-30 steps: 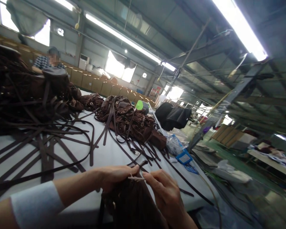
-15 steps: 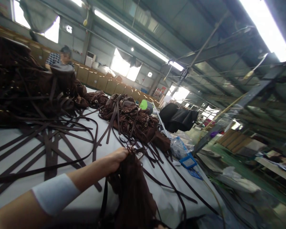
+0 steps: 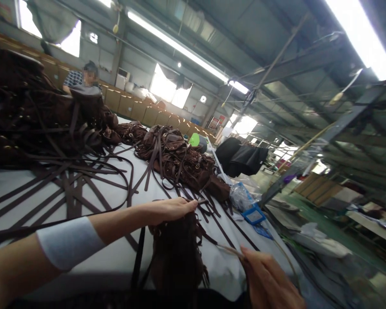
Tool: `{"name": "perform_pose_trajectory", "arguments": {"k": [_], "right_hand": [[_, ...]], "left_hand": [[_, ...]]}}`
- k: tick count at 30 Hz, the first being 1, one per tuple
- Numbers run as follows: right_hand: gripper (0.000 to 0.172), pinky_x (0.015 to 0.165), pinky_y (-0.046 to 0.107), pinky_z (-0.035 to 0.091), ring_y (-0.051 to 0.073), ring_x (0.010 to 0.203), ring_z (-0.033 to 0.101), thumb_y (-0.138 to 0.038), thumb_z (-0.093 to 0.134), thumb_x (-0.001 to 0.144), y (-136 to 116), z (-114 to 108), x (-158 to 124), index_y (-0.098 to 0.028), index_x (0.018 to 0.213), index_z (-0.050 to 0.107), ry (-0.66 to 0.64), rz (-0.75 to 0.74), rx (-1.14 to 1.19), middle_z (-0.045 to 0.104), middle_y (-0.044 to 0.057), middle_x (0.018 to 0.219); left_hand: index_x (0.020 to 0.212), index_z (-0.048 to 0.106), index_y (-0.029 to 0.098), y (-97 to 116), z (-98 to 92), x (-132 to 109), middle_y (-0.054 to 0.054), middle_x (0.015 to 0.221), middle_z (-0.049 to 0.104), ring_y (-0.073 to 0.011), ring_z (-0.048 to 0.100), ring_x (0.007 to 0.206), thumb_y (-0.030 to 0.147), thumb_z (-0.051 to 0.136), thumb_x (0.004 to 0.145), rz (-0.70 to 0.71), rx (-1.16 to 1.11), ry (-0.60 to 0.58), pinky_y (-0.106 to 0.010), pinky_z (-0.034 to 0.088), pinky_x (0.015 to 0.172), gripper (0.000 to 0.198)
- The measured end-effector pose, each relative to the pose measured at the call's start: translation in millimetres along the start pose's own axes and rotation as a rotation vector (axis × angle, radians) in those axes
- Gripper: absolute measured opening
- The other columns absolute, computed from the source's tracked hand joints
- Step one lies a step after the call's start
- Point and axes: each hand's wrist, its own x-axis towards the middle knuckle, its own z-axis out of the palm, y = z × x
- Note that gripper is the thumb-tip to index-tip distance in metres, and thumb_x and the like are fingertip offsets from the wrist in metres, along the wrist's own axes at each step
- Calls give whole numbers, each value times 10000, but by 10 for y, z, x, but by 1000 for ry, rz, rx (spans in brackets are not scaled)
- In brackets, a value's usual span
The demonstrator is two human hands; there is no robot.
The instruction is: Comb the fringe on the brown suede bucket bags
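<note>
One dark brown bag hangs at the near edge of the table, its top end gathered under the left hand. That hand's fingers lie together, clamped on the top of the bag, where a short dark strap end pokes out past the fingertips. A single light blue cuff rings the left forearm. To the right of the bag, the right hand has its thumb and forefinger pinched on one thin strip, pale near the fingers; whether the strip is joined to the bag I cannot tell.

Left of the bag, more than half a dozen flat dark straps cross one another on the table. Beyond the bag lie at least two heaps of brown bags: a nearer heap with small metal buckles, and a taller heap farther left. Right of the bag and beyond it sit one blue frame and one black cover; its small white tag is too small to read. Far beyond the bag are one person in a checked shirt, a long row of cartons and reddish posters, their writing unreadable.
</note>
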Motion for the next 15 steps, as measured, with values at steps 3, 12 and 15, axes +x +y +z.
{"name": "perform_pose_trajectory", "arguments": {"k": [3, 12, 15], "right_hand": [[473, 721, 302, 473, 158, 800, 583, -47, 455, 895, -56, 214, 439, -271, 1309, 498, -14, -176, 12, 617, 49, 888], [459, 536, 271, 450, 151, 602, 535, -2, 305, 869, -208, 793, -147, -123, 1263, 507, -234, -267, -38, 597, 43, 732], [431, 484, 243, 430, 133, 547, 543, -11, 289, 877, -234, 792, -556, -104, 1222, 530, -252, -292, -41, 588, 33, 684]], "left_hand": [[682, 637, 175, 52, -4, -80, -11, 622, 603, -129, 491, 531, 785, 359, 741, -44, -149, -63, -215, 372, 484, 672], [588, 620, 156, -77, -199, 31, 10, 469, 578, -116, 481, 402, 487, 692, 689, 10, -125, 126, -213, 317, 395, 354], [566, 597, 157, -115, -229, 127, 23, 422, 530, -107, 450, 373, 418, 664, 731, 17, -138, 177, -215, 290, 382, 316]]}}
